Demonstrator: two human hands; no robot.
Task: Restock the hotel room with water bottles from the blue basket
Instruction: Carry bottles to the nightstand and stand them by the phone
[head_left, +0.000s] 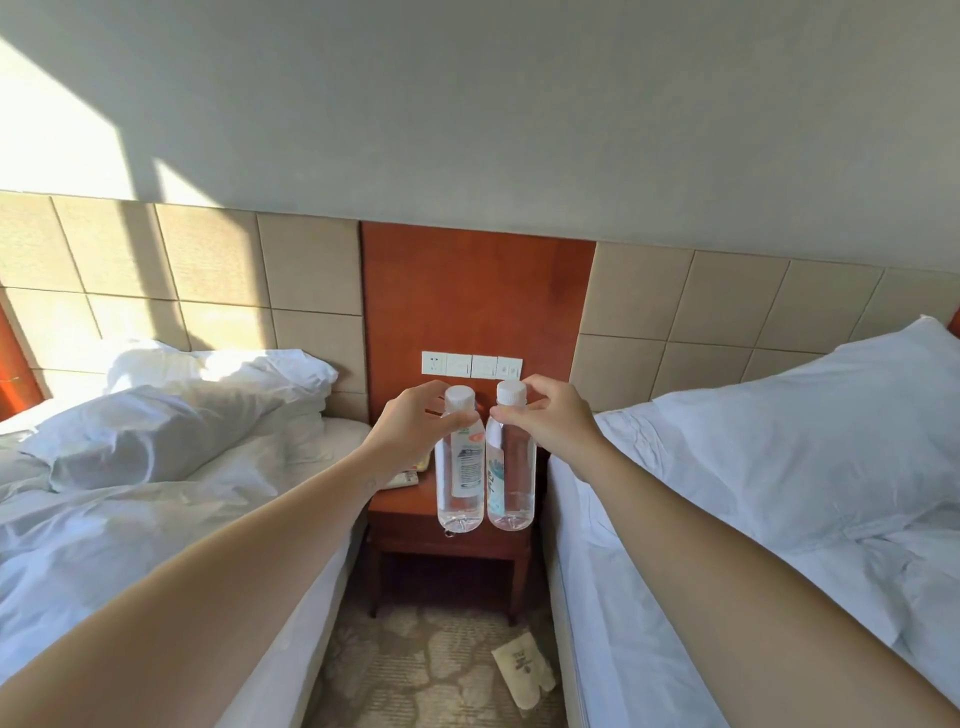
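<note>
The left grip (410, 421) is pinching the left bottle (460, 480) and the right grip (550, 421) the right bottle (511, 483) at the necks, both hanging above the tabletop's (402, 503) front edge, seemingly full, weighty and slick.

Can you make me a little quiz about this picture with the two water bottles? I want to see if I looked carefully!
1. True or false: the left hand grips the left bottle and the right hand grips the right bottle, both up near the top.
2. What colour are the bottle caps? A) red B) white C) blue
3. What lies on the carpet in front of the nightstand?

Key
1. True.
2. B.
3. A paper packet.
</note>
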